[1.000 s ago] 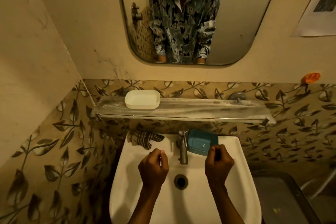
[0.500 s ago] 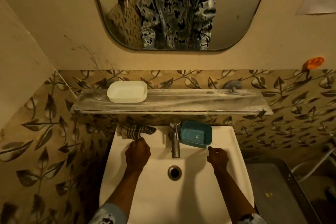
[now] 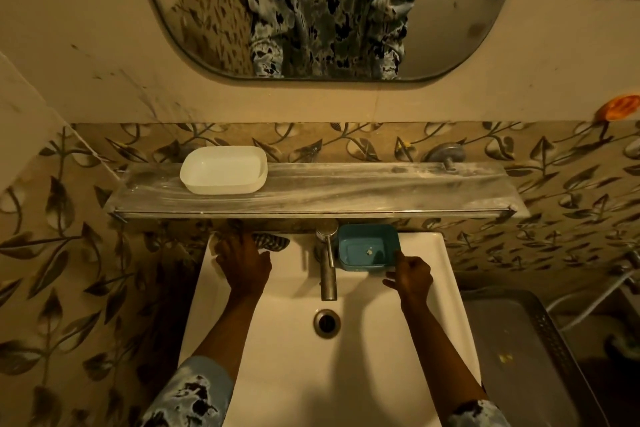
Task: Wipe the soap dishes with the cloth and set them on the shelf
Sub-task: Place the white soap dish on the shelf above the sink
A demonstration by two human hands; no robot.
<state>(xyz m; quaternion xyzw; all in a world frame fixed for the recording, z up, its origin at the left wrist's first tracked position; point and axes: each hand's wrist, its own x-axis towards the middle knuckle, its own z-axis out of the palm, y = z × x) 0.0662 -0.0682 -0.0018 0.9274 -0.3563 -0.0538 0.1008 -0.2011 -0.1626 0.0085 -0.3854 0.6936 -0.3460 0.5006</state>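
Observation:
A white soap dish (image 3: 223, 170) stands on the left part of the dusty glass shelf (image 3: 381, 191). Below it, a teal soap dish (image 3: 363, 246) sits on the back ledge of the white sink (image 3: 363, 374), just right of the tap (image 3: 327, 274). My right hand (image 3: 410, 276) is curled at the teal dish's near right corner, with a finger and the thumb on its rim. A checked cloth (image 3: 275, 241) lies on the ledge left of the tap. My left hand (image 3: 242, 260) covers most of it, fingers bent down over the cloth.
The shelf overhangs the sink's back ledge, close above both hands. A grey metal tray (image 3: 512, 357) stands to the right of the sink. Patterned tile walls close in on the left and behind. An orange hook (image 3: 620, 107) sticks out at the far right.
Both hands have moved away from me across the sink. The left went from the cloth's near edge onto the cloth. The right has reached the teal dish's corner.

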